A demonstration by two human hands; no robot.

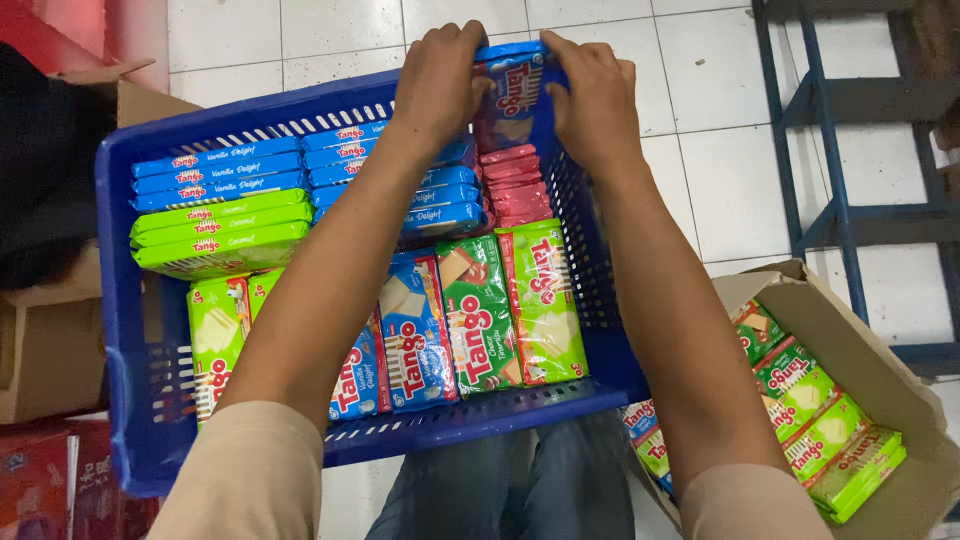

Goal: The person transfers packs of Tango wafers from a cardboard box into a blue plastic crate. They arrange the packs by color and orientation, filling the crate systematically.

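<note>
Left hand [437,80] and right hand [592,100], both closed on a red wafer pack [510,95], hold it upright at the far right corner of the blue crate [125,330]. Tilted, it may topple the red packs [515,185] standing beneath.

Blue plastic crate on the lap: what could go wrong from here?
The blue plastic crate rests on the person's knees, so it might tip. The red wafer packet pinched between left hand and right hand may crush the upright red packets if forced into that tight row.
</note>
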